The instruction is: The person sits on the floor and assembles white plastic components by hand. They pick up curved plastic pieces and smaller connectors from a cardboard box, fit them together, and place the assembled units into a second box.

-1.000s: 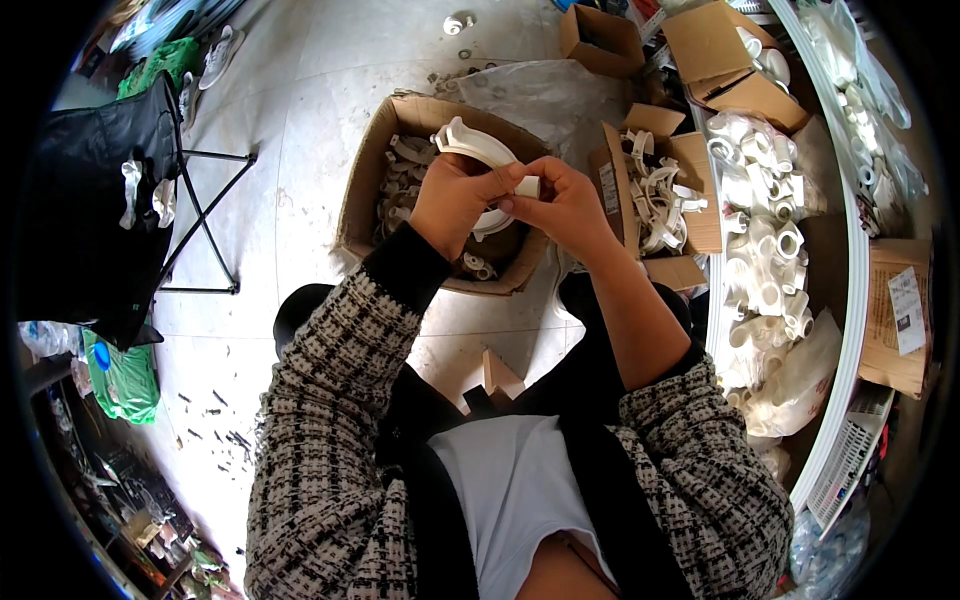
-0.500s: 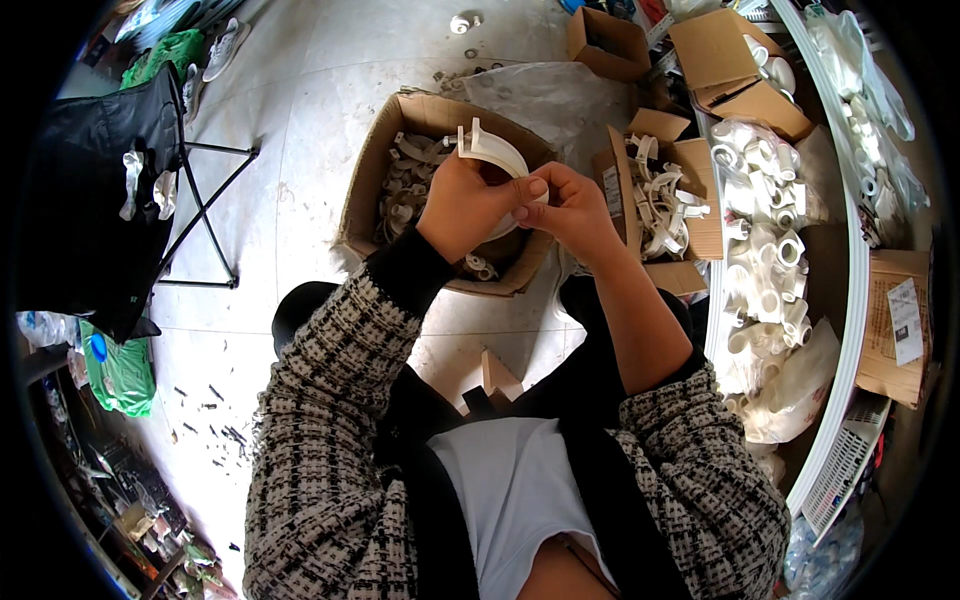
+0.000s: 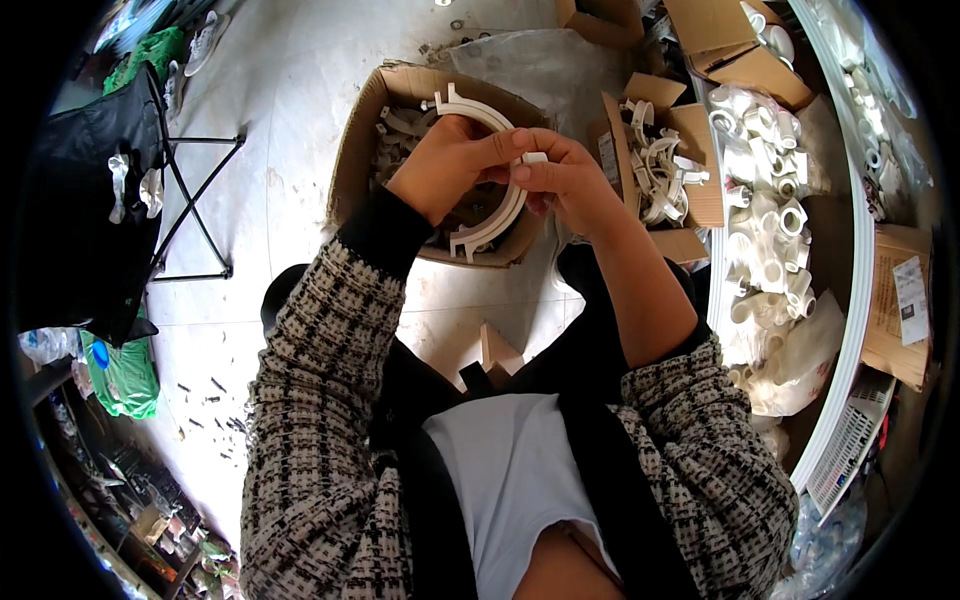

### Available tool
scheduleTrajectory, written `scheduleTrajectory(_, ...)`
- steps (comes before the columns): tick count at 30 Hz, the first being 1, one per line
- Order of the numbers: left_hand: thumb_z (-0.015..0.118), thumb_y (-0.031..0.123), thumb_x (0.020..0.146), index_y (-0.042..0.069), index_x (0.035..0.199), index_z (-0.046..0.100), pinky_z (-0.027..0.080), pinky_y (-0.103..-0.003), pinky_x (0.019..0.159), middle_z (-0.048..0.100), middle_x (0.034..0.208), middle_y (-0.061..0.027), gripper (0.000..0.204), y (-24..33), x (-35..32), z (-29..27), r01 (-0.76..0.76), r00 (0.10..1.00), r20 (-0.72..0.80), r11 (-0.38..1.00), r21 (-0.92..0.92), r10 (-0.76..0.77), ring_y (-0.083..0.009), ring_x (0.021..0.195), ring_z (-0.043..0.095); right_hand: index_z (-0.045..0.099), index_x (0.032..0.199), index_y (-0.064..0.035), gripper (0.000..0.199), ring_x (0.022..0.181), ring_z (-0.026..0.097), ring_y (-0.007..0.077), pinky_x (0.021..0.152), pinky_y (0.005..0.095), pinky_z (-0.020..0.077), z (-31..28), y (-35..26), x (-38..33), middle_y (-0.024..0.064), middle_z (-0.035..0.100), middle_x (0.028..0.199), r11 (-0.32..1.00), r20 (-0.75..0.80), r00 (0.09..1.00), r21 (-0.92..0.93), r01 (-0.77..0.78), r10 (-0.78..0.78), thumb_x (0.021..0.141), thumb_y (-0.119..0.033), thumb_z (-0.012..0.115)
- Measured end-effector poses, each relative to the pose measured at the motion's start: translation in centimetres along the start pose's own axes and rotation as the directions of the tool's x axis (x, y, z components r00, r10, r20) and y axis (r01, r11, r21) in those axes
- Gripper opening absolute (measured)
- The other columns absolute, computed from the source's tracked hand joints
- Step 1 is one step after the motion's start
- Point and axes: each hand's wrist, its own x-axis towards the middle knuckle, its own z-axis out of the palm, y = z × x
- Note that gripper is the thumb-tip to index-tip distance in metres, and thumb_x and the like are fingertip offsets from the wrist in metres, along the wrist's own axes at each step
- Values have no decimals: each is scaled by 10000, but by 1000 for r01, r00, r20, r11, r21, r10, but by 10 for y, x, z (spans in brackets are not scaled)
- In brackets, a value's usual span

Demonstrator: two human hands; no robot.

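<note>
A white plastic pipe clamp (image 3: 499, 221), shaped like a half ring with lugs at its ends, is held over an open cardboard box (image 3: 346, 172). My left hand (image 3: 452, 165) is closed on its upper part, with the thumb stretched along the outer side. My right hand (image 3: 572, 182) pinches the middle of the curve, where a small white piece (image 3: 535, 157) shows between thumb and forefinger. Both sets of fingertips meet there, and some fingers are hidden behind the clamp. More white clamps (image 3: 402, 122) lie in the box below.
A smaller carton (image 3: 708, 160) of white clamps (image 3: 660, 165) stands to the right. Beside it, a shelf holds bagged white pipe fittings (image 3: 765, 215). A black folding chair (image 3: 85, 200) is at the left. Small dark pieces (image 3: 213, 398) lie scattered on the floor.
The clamp has turned in my hands, so its open side now faces left and its lower end shows. Both hands sit slightly further left, and the whole view has shifted a little.
</note>
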Motion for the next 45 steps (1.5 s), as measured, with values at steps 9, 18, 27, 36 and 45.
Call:
scheduleTrajectory(9, 567, 191, 880, 63, 967, 489, 449, -229, 589, 547, 816, -14, 173, 2, -2, 0, 35, 999, -17, 994, -103, -37, -113, 713, 545, 524, 804, -73, 113, 471, 437, 96, 421, 228, 336, -21, -12, -2, 1, 489, 614, 989, -72, 997, 145, 29, -19, 772, -175, 558)
scheduleTrajectory(18, 524, 51, 818, 52, 932, 480, 484, -302, 671, 486, 764, -33, 122, -2, -5, -10, 77, 988, -51, 744, -664, -148, -172, 715, 511, 467, 726, -88, 158, 476, 455, 131, 438, 270, 361, -34, -10, 3, 31, 482, 580, 970, -161, 984, 213, 114, -80, 801, -203, 544)
scheduleTrajectory(27, 509, 63, 819, 44, 908, 484, 500, -310, 662, 506, 758, -33, 94, -5, -3, -13, 146, 977, 18, 601, -785, -215, -172, 688, 523, 457, 699, -107, 196, 459, 448, 148, 456, 271, 348, -29, -8, 4, 35, 485, 579, 959, -166, 983, 259, 116, -74, 802, -240, 558)
scheduleTrajectory(36, 576, 132, 858, 49, 937, 525, 488, -229, 558, 554, 833, -46, 126, -13, -3, 6, 146, 983, -30, 866, -479, -182, -115, 698, 541, 424, 654, -126, 259, 488, 448, 146, 461, 267, 329, -32, -13, 3, 2, 430, 572, 927, -295, 956, 358, 109, 1, 805, -306, 532)
scheduleTrajectory(45, 637, 101, 812, 5, 1006, 587, 456, -221, 593, 590, 800, -41, 222, -3, -7, 24, 85, 975, -177, 963, -256, -133, -115, 692, 547, 446, 714, -128, 234, 436, 458, 148, 409, 267, 339, -36, -17, 3, 22, 459, 561, 871, -402, 915, 462, 165, 39, 794, -287, 599)
